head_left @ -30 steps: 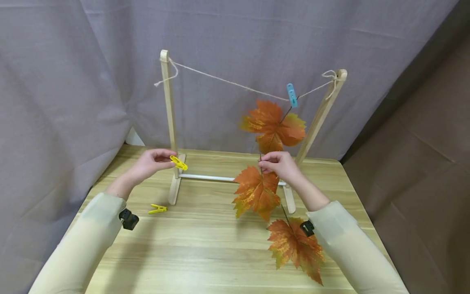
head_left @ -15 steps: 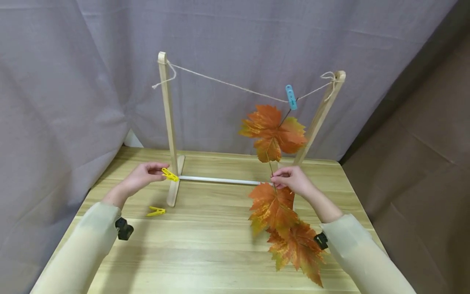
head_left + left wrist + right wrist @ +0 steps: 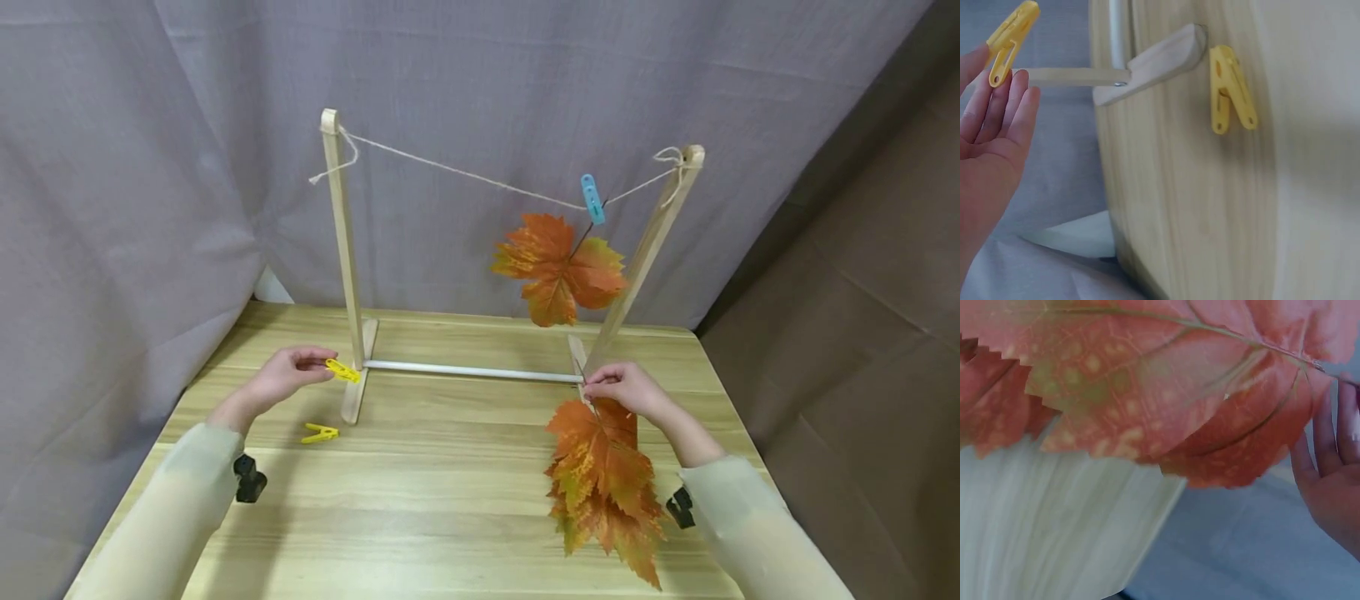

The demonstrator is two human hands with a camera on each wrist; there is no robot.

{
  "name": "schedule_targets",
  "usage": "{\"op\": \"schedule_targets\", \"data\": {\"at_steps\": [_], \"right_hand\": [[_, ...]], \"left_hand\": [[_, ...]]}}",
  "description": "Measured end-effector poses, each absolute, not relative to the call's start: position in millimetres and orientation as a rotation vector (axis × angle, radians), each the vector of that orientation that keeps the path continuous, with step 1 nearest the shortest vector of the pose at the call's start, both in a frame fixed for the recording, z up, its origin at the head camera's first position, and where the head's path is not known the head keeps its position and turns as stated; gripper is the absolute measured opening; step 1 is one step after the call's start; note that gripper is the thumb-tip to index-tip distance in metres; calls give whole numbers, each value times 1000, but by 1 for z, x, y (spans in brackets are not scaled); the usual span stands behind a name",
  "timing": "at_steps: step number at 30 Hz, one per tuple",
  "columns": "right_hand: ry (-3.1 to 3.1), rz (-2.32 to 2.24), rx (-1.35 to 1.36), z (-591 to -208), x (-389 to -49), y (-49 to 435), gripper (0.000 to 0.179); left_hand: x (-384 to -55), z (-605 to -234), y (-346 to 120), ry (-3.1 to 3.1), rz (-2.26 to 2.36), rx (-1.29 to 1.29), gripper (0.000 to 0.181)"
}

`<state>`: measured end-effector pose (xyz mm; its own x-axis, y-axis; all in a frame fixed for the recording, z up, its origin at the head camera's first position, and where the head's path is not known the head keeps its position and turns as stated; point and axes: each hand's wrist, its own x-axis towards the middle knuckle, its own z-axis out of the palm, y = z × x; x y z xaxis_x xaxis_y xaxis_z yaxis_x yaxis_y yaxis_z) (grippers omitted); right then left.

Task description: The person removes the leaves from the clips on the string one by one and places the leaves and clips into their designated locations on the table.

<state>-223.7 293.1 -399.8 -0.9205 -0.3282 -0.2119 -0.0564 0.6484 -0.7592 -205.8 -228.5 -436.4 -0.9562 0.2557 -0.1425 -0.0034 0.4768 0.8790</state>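
My left hand (image 3: 279,383) pinches a yellow clothespin (image 3: 343,371) between thumb and fingers, beside the foot of the left post. In the left wrist view that clothespin (image 3: 1013,40) points up from the fingertips. My right hand (image 3: 628,390) pinches the thin stem of an orange artificial maple leaf (image 3: 596,450), which hangs below the fingers. The held leaf overlaps another maple leaf (image 3: 630,546) lying on the table. Higher up, a third leaf (image 3: 558,271) hangs by its stem from a string (image 3: 465,172), clipped with a blue clothespin (image 3: 592,200).
A wooden frame carries the string between its left post (image 3: 342,242) and right post (image 3: 648,250). A white rod (image 3: 472,371) joins their feet. Another yellow clothespin (image 3: 321,433) lies on the wooden table (image 3: 420,517). Grey cloth (image 3: 465,67) hangs behind.
My right hand has moved right and down with its leaf, away from the hanging leaf and over the one on the table. My left hand has lowered slightly, still holding the clothespin.
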Motion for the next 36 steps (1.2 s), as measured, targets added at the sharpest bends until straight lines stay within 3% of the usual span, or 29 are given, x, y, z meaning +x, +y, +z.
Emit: {"op": "schedule_targets", "data": {"at_steps": [12, 36], "right_hand": [[2424, -1110, -319, -423, -221, 324, 22], [2494, -1063, -304, -487, -221, 345, 19]], "left_hand": [[-201, -452, -237, 2493, 1463, 187, 44], [-179, -508, -254, 2541, 1421, -123, 44]]}}
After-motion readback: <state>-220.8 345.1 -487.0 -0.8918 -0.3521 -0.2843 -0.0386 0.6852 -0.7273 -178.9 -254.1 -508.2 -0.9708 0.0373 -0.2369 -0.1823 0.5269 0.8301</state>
